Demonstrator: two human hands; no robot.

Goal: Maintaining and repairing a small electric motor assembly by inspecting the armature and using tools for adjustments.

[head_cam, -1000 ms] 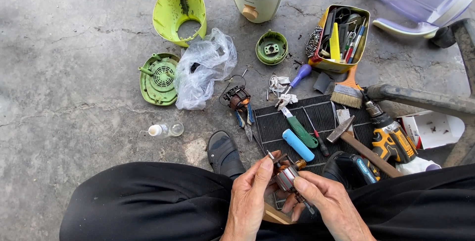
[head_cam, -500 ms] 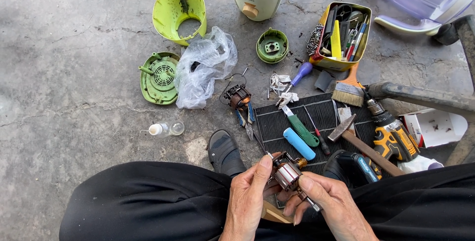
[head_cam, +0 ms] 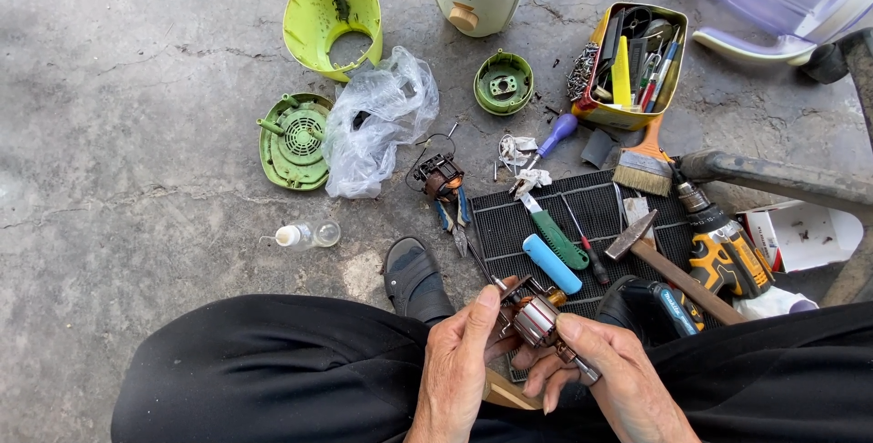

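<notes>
At the bottom centre of the frame we hold a small motor armature point(head_cam: 535, 318) between both hands, just above our lap: our left hand point(head_cam: 455, 370) pinches its upper end with thumb and fingers, while our right hand point(head_cam: 607, 379) grips the shaft end from below, so the copper and metal drum sits exposed between them, probably to let us look it over. Just above it lies a black ribbed mat point(head_cam: 582, 216), and on the mat rest a green-handled screwdriver point(head_cam: 555, 232), a blue handle point(head_cam: 551, 263) and a hammer point(head_cam: 668, 266), laid within easy reach. To the right of the mat a yellow cordless drill point(head_cam: 723, 247) lies on its side. A yellow tin of tools point(head_cam: 630, 65) stands in the upper right. Green plastic housing parts point(head_cam: 332, 15) and a crumpled clear bag point(head_cam: 377, 120) sit spread over the concrete floor point(head_cam: 118, 134) in the upper left, apart from the tools.
</notes>
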